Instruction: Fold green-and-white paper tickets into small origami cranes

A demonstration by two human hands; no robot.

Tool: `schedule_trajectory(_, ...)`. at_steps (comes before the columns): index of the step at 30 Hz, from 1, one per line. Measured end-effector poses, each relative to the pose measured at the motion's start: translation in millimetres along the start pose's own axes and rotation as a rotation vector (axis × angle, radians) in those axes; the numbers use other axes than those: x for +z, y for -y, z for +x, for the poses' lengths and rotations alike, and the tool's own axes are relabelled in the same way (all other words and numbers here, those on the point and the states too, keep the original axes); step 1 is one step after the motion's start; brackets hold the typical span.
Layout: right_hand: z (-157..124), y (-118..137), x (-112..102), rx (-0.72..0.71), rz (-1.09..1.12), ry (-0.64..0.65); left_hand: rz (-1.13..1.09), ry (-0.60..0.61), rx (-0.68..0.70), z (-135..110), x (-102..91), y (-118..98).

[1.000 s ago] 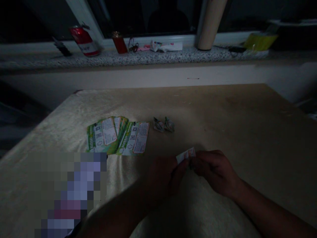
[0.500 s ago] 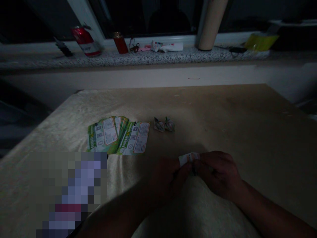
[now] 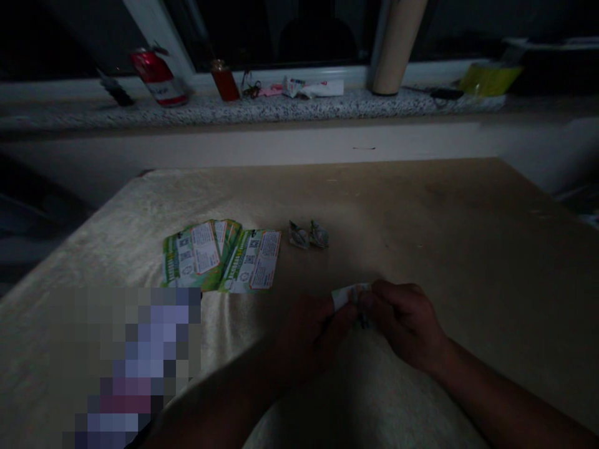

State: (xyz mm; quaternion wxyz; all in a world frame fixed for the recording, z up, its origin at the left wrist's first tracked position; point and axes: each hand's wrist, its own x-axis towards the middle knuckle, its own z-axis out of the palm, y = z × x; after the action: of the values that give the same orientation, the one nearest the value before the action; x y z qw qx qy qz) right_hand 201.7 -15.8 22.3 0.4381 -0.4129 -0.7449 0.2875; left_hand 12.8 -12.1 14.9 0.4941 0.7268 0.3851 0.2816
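In dim light both my hands meet over the near middle of the table. My left hand and my right hand each pinch one end of a small folded piece of printed paper, white with green and red print. Only its upper edge shows above my fingers. Farther back lie two small folded paper figures side by side. To the left, several green and white printed flyers lie fanned flat on the table.
The table carries a pale shiny cloth. A blurred patch covers the near left corner. Behind, a speckled stone windowsill holds a red can, a red lighter, a cardboard tube, a yellow packet and small clutter.
My hands stay together on the folded paper. Its visible tip dipped lower between my fingers half a second ago and now shows slightly higher and to the left again.
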Motion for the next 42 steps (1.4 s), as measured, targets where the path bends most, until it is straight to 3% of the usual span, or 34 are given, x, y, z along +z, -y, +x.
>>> schedule_trajectory(5, -2.2, -5.2, -1.7, 0.11, 0.058, -0.041, 0.09, 0.011, 0.037, 0.8, -2.0, 2.6)
schedule_trajectory(7, -1.6, -6.7, -4.4, 0.103, 0.13, -0.026, 0.169, 0.082, 0.062, 0.9, -5.8, 2.6)
schedule_trajectory(10, 1.4, -6.8, -9.0, 0.029, 0.194, 0.109, 0.318, 0.19, 0.167, 0.2, -11.9, 3.1)
schedule_trajectory(13, 3.9, -5.7, -11.5, -0.018, 0.22, 0.221, 0.449, 0.19, 0.241, -0.4, -14.6, 4.4)
schedule_trajectory(18, 2.9, -7.5, -13.0, 0.006, 0.193, 0.25, 0.496, 0.182, 0.221, 0.5, -15.0, 4.3)
schedule_trajectory(28, -5.8, -2.4, -7.9, -0.059, 0.087, 0.09, 0.424, 0.191, 0.161, -1.7, -12.5, 7.5)
schedule_trajectory(35, 0.3, -3.8, -11.8, 0.011, 0.074, 0.114, 0.259, 0.114, 0.05, 3.9, -10.8, 0.7)
schedule_trajectory(42, -3.2, 4.1, -5.9, -0.01, 0.024, 0.023, 0.276, 0.086, 0.12, 1.4, -8.6, -1.4)
